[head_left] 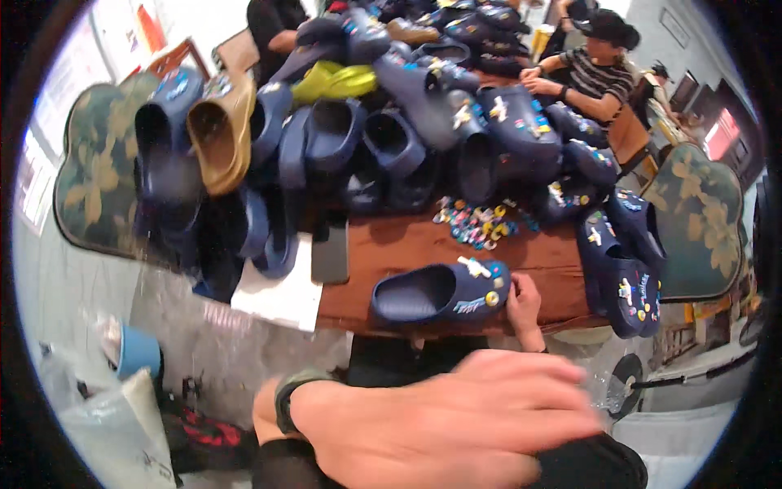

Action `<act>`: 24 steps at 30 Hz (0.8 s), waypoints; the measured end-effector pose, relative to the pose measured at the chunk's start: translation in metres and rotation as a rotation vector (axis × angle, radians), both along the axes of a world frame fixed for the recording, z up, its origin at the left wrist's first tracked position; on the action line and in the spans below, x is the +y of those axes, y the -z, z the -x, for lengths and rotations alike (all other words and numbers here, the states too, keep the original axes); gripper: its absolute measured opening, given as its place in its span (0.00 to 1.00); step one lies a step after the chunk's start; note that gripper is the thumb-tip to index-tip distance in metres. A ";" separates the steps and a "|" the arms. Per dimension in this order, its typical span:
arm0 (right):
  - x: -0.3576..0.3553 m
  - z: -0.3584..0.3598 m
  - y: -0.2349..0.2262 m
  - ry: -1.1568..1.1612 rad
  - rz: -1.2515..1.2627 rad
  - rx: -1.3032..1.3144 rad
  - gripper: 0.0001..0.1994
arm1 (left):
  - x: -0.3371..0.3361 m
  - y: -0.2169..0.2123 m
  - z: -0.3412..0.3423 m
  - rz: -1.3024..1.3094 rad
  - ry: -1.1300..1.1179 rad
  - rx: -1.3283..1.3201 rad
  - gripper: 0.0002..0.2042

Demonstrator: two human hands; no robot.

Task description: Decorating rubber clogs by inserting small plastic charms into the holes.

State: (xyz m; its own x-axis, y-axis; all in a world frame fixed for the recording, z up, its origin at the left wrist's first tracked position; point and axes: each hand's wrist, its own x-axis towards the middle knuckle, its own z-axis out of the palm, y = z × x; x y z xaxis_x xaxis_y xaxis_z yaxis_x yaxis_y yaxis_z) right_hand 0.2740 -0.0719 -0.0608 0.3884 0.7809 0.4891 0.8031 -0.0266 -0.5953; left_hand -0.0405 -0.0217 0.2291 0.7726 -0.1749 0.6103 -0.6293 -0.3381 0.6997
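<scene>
A dark blue clog [415,295] lies sideways on the brown cloth at the near table edge. Colourful shoe charms, among them a white figure and a yellow round one, are fixed on its toe part. My right hand [524,303] is at the toe end, its fingers curled against the clog; their tips are partly hidden. Close to the camera, my left hand [448,416], with a dark band on the wrist, reaches across above my lap. Its fingers are stretched out, somewhat apart and blurred, and nothing shows in them. Beyond the clog is a pile of loose charms [476,222].
Many dark blue clogs [330,134] heap up behind, with a tan clog [220,134] and a lime-green one [336,81]. Decorated clogs [621,273] stand at the right edge. A phone [330,254] lies beside white paper [273,285]. A person [599,73] sits across the table.
</scene>
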 end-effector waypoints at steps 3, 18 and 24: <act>0.002 0.001 -0.006 -0.002 0.071 -0.033 0.06 | -0.042 -0.013 -0.017 0.260 -0.158 0.152 0.26; 0.001 -0.007 0.013 -0.037 0.078 -0.071 0.09 | -0.048 -0.018 -0.007 0.318 -0.124 -0.007 0.19; -0.004 -0.002 0.000 -0.013 0.091 -0.127 0.12 | -0.047 -0.021 -0.016 0.329 -0.107 0.014 0.17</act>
State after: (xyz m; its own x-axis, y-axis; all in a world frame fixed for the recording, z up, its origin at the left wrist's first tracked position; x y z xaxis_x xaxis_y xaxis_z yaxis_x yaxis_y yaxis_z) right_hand 0.2761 -0.0756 -0.0604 0.3177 0.8290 0.4603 0.8723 -0.0653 -0.4846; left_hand -0.0248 -0.0683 0.2505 0.7844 0.1125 0.6100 -0.5922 -0.1567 0.7904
